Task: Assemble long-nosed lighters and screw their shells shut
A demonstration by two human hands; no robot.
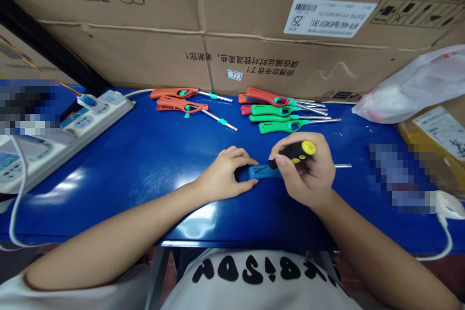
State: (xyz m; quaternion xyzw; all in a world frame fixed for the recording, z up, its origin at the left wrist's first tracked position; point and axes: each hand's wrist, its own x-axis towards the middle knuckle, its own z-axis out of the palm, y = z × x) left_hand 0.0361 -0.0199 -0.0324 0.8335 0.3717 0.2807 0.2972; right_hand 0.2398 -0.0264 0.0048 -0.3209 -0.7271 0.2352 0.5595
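Observation:
A blue long-necked lighter [267,171] lies flat on the blue table, its metal tip showing past my right hand. My left hand [232,172] grips the handle end, thumb on the near side and fingers on the far side. In my right hand [312,169] is a black and yellow screwdriver [293,151], held at a slant. Its thin shaft points down to the left, and the tip meets the lighter's handle between my left thumb and fingers. The lighter's middle is hidden under my right hand.
Behind my hands lie several green lighters [279,127] and red lighters [267,95]. Orange lighters [181,105] with green tape lie further left. A power strip [87,123] is at left, a cardboard box [145,53] at the back, a plastic bag [410,87] at right.

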